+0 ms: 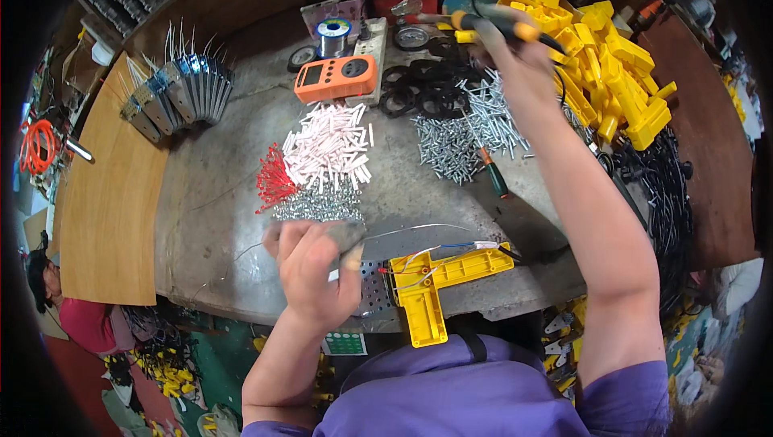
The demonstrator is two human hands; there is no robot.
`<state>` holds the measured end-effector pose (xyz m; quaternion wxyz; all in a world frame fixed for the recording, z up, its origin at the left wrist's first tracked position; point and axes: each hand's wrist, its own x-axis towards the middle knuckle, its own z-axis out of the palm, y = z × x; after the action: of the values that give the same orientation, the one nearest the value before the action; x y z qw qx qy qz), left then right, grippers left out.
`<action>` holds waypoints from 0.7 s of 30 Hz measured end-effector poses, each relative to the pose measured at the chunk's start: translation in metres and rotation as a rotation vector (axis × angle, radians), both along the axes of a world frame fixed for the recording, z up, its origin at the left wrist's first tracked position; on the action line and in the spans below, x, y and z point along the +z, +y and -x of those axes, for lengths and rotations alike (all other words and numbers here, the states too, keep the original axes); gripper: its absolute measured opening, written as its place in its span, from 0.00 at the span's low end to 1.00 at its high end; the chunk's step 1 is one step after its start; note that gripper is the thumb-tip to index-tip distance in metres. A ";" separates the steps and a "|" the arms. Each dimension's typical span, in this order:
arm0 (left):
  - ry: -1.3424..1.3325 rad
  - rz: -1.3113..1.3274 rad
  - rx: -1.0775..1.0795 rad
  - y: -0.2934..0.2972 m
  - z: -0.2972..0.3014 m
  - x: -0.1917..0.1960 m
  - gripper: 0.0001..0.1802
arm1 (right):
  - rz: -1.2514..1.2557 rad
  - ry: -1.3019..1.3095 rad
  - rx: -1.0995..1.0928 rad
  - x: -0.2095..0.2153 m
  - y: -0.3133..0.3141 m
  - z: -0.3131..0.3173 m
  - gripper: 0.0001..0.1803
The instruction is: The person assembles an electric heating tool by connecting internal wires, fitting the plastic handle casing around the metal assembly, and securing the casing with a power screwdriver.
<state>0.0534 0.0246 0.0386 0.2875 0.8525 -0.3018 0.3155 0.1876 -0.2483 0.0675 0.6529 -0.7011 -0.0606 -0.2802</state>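
Left hand [316, 264]: closed round grey plate [354, 232], pinning it beside yellow shell [439, 276]. Right hand [507, 51]: gripping iron [491, 22], raised far over screws [467, 131], clear of work.

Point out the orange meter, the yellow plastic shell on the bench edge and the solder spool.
orange meter [336, 78], head view, middle of its face.
yellow plastic shell [427, 292], head view, its lower leg.
solder spool [333, 35], head view, top of the reel.

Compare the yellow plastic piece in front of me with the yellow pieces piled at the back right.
The yellow plastic piece lies alone at the bench's near edge with thin wires running into it; the piled yellow pieces are heaped together at the far right, no wires visible. Both are the same bright yellow plastic.
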 end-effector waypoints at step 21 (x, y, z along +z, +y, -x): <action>-0.112 0.084 0.158 0.030 0.026 -0.020 0.02 | -0.036 0.069 -0.077 -0.010 -0.014 0.215 0.26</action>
<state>0.0271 0.0547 0.0189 0.2798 0.8418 -0.2356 0.3969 -0.0271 -0.2623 0.0578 0.6557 -0.7003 -0.0060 -0.2820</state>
